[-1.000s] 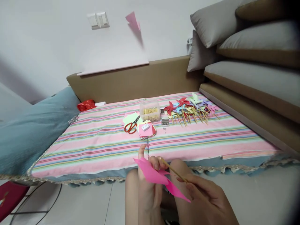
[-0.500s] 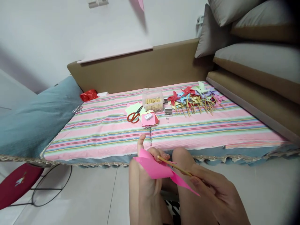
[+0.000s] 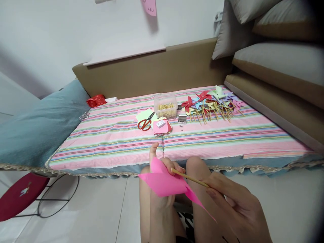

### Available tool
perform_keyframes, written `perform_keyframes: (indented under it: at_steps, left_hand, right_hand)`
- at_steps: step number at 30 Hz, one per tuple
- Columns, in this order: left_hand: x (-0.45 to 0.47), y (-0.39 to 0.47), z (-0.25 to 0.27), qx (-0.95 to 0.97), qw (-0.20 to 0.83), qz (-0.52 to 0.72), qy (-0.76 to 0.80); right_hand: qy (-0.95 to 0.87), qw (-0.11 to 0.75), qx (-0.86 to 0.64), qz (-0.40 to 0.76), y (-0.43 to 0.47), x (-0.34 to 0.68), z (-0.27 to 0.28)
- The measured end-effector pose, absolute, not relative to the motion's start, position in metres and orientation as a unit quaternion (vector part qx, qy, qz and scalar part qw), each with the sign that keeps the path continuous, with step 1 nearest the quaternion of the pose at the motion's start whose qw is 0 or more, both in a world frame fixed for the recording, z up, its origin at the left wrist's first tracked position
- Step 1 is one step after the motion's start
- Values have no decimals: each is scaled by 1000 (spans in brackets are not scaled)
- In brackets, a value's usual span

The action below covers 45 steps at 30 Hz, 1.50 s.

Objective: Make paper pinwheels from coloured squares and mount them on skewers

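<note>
A pink paper pinwheel (image 3: 167,184) is in my left hand (image 3: 162,199), whose fingers close on it from behind; the paper hides part of them. One fingertip of that hand sticks up past the paper's upper edge. My right hand (image 3: 235,206) pinches a thin wooden stick (image 3: 191,179) between thumb and fingers. The stick slants up to the left, and its far end lies at the pinwheel near my left fingertips. Whether the stick is fastened to the paper I cannot tell. Both hands are above my knees.
On the striped bedspread (image 3: 113,148) lie red-handled scissors (image 3: 144,123), stacked paper squares (image 3: 164,131), a clear box (image 3: 165,111) of sticks, a small box of pins (image 3: 182,118) and a heap of finished pinwheels (image 3: 210,101). Grey cushions (image 3: 278,60) stand right; a red stool (image 3: 22,195) stands left.
The pinwheel has turned slightly, showing more of its pink face, and its lower tip hangs lower. The stick has shifted a little with my right hand. The view has tilted slightly.
</note>
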State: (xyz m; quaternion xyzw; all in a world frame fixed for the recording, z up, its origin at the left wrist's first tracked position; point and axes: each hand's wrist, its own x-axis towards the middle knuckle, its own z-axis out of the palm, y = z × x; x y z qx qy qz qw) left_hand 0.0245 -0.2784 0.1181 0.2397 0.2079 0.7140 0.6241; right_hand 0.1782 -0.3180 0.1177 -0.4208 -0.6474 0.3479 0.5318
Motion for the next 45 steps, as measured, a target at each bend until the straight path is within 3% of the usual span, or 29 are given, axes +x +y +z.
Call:
perform_keyframes:
  at_steps: [20,31,39,45]
  left_hand:
    - [23,-262,103,250,600,735,191]
    - [24,-268,108,281,591,733,184]
    - [25,-260,105,266,581,747,183]
    - [33,-270,106,249,574,761,172]
  right_hand:
    - [-701,523,-399,276,-315,177,129]
    - [-681,530,-400,310,-316,179,120]
    - [-634,592,-412,279,-317,169,131]
    - [-672,564,-390,281,-316,175,127]
